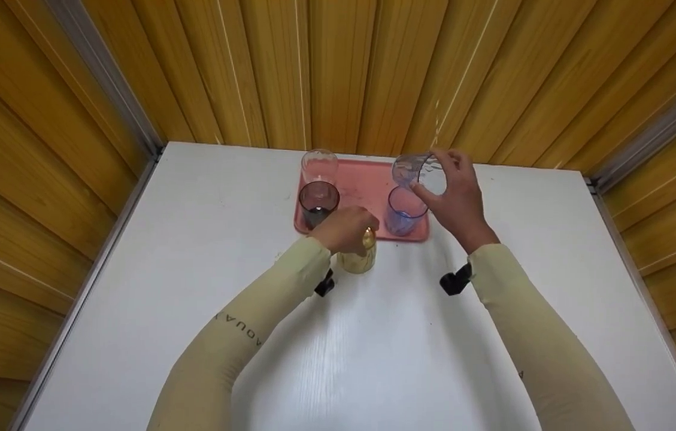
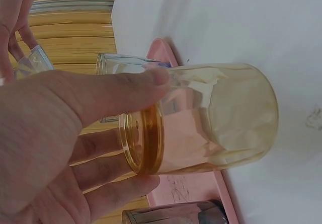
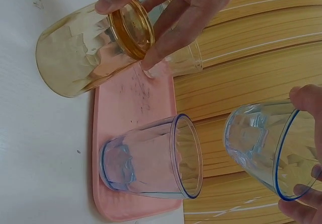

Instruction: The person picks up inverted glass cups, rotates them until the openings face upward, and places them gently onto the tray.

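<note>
In the head view my left hand (image 1: pixel 346 230) grips a yellow glass (image 1: pixel 357 262) in front of the pink tray (image 1: pixel 361 176). Fingers and thumb hold the glass round its narrower, dark amber end, which points up. Whether its lower end touches the table cannot be told. Above the tray's back right my right hand (image 1: pixel 460 194) holds a clear blue-rimmed glass (image 3: pixel 256 138) by the rim, tipped on its side. Just below that one, a second blue-rimmed glass (image 1: pixel 405 212) stands upright on the tray.
At the tray's left stand a dark purplish glass (image 1: pixel 318 200) and, behind it, a clear glass (image 1: pixel 320 164). The tray lies near the back edge of a white table (image 1: pixel 224 239). Wood-look panels (image 1: pixel 338 72) rise behind and at both sides.
</note>
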Demonstrator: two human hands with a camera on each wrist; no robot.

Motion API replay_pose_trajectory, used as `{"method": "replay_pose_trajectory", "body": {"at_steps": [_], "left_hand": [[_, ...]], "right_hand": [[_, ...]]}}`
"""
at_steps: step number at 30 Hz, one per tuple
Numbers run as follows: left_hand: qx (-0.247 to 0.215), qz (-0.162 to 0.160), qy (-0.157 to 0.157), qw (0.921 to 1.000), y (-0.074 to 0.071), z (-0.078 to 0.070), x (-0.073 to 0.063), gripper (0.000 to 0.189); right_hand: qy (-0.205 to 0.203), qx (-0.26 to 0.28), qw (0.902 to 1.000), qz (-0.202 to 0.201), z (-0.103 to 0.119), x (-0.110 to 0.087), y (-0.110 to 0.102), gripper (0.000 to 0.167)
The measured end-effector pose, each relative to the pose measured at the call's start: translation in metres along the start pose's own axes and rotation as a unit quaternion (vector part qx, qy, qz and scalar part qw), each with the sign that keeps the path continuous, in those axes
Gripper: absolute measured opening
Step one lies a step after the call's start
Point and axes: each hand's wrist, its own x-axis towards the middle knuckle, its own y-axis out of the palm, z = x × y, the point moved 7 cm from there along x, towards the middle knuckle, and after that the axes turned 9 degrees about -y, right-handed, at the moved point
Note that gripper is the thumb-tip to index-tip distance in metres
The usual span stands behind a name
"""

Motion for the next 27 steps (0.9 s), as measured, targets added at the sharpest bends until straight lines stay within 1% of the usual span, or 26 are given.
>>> {"method": "replay_pose_trajectory", "body": {"at_steps": [4, 8, 16, 27], "left_hand": [[0.004, -0.004, 0.008, 1.0000, 0.000, 0.000, -0.001, 0.049], [-0.004, -0.002, 0.002, 1.0000, 0.000, 0.001, -0.001, 0.049], [-0.010, 0.004, -0.006, 0.9999, 0.000, 0.001, -0.001, 0.049], [-0.018, 0.003, -0.007, 0.9998, 0.000, 0.001, -0.001, 0.049]], "right_hand": [[-0.005, -0.008, 0.9999, 0.005, 0.000, 0.001, 0.003, 0.070], [-0.010, -0.011, 0.9999, 0.007, 0.001, 0.003, 0.005, 0.069], [-0.003, -0.013, 0.9998, 0.016, -0.001, 0.005, 0.010, 0.070], [0.008, -0.022, 0.9994, 0.026, -0.007, 0.008, 0.016, 0.072]]}}
